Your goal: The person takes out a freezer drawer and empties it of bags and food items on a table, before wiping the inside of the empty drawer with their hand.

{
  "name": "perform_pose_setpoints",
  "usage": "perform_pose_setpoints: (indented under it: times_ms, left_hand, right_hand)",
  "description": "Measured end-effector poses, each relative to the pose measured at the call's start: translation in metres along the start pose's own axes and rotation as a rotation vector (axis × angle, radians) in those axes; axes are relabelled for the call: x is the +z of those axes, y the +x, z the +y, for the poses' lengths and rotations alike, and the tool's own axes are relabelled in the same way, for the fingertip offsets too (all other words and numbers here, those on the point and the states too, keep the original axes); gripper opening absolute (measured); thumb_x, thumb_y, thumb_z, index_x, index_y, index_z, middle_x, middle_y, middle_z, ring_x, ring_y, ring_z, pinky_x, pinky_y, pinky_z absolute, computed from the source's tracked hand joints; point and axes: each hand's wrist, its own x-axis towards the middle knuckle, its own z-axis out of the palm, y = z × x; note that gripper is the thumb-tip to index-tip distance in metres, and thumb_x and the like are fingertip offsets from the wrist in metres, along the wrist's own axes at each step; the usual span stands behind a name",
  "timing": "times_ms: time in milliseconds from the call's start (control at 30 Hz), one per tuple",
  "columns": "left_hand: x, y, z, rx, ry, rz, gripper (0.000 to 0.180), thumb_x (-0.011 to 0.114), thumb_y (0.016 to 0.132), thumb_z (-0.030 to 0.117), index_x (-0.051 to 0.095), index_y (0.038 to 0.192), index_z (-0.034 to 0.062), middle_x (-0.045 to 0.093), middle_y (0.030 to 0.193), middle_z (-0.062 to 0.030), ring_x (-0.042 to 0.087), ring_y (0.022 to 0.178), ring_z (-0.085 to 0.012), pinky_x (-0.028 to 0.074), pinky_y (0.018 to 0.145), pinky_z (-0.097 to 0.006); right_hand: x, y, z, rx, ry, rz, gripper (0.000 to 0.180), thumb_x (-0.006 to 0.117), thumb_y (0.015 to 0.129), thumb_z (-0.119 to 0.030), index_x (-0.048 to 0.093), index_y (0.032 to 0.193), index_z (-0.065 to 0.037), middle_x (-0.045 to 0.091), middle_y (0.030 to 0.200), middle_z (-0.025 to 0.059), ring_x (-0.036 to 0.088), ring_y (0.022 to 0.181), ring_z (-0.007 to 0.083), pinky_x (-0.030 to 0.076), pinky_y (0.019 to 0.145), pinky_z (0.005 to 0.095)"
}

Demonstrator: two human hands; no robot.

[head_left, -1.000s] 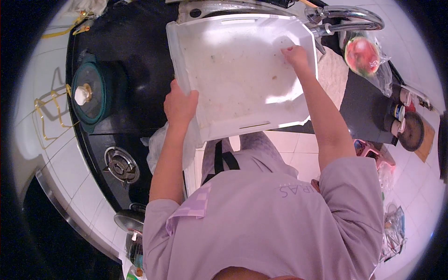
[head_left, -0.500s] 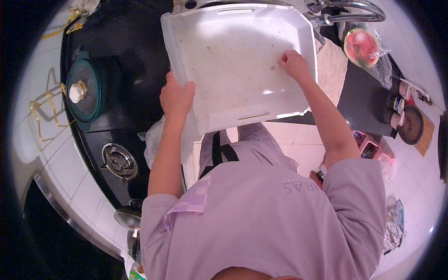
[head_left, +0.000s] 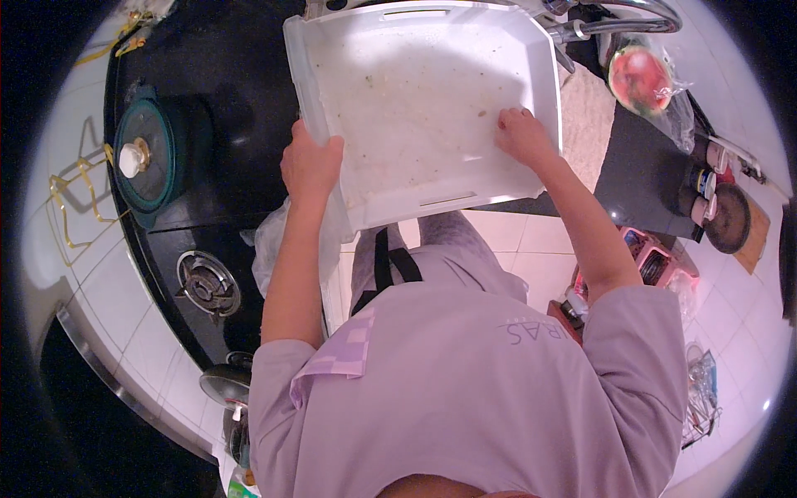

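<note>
A large white plastic drawer bin (head_left: 415, 116) with small dark specks on its bottom lies in front of me at the counter's edge. My left hand (head_left: 310, 166) is wrapped over the bin's left wall, thumb toward the inside. Inside the bin, close to the right wall, my right hand (head_left: 526, 139) is held with its fingers curled together against the bottom. Whether anything small is between those fingertips I cannot make out. A brown speck (head_left: 481, 114) shows just beyond them.
A dark green lidded pot (head_left: 148, 158) and a gas burner (head_left: 207, 285) are on the black counter at left. At far right lie a cut watermelon in plastic (head_left: 639, 79) and a beige cloth (head_left: 591, 124). A chrome faucet (head_left: 614, 26) overhangs the bin's far right corner.
My right hand has moved nearer to me along the bin's bottom, away from the brown speck. My left hand keeps its hold on the left wall.
</note>
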Motion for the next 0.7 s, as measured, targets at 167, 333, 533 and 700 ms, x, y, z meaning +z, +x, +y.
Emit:
perform_pose_setpoints:
  times_ms: [167, 333, 533, 700]
  left_hand:
    - [0.000, -0.001, -0.001, -0.011, -0.018, 0.003, 0.057, 0.061, 0.073, 0.030, 0.049, 0.121, 0.0004, 0.064, 0.103, -0.0269, 0.062, 0.098, -0.0418, 0.047, 0.090, -0.045]
    - [0.001, -0.001, 0.000, -0.016, 0.022, 0.009, 0.057, 0.060, 0.073, 0.030, 0.050, 0.120, 0.0014, 0.064, 0.104, -0.0260, 0.062, 0.098, -0.0407, 0.047, 0.090, -0.045]
    - [-0.002, -0.002, 0.003, -0.039, 0.002, 0.003, 0.056, 0.061, 0.072, 0.029, 0.050, 0.120, 0.0020, 0.065, 0.105, -0.0244, 0.062, 0.098, -0.0393, 0.047, 0.090, -0.044]
    - [-0.001, -0.004, 0.002, -0.034, -0.025, 0.018, 0.056, 0.060, 0.072, 0.029, 0.051, 0.121, 0.0024, 0.065, 0.104, -0.0240, 0.062, 0.098, -0.0396, 0.047, 0.090, -0.044]
  right_hand:
    - [-0.011, 0.004, -0.001, 0.006, 0.000, -0.132, 0.027, 0.071, 0.071, -0.019, 0.057, 0.092, -0.008, 0.059, 0.098, 0.0107, 0.055, 0.103, 0.0297, 0.047, 0.085, 0.0412]
    - [-0.001, -0.004, 0.009, -0.044, -0.222, -0.001, 0.037, 0.076, 0.066, -0.023, 0.057, 0.094, -0.008, 0.057, 0.103, 0.0109, 0.053, 0.106, 0.0301, 0.046, 0.089, 0.0420]
    - [0.001, -0.010, 0.012, -0.045, -0.119, -0.043, 0.042, 0.075, 0.067, -0.028, 0.057, 0.097, -0.005, 0.055, 0.104, 0.0120, 0.051, 0.108, 0.0310, 0.044, 0.093, 0.0418]
    - [-0.005, -0.003, 0.007, -0.079, -0.164, -0.069, 0.048, 0.077, 0.067, -0.038, 0.058, 0.097, -0.005, 0.053, 0.105, 0.0129, 0.050, 0.108, 0.0320, 0.043, 0.093, 0.0425]
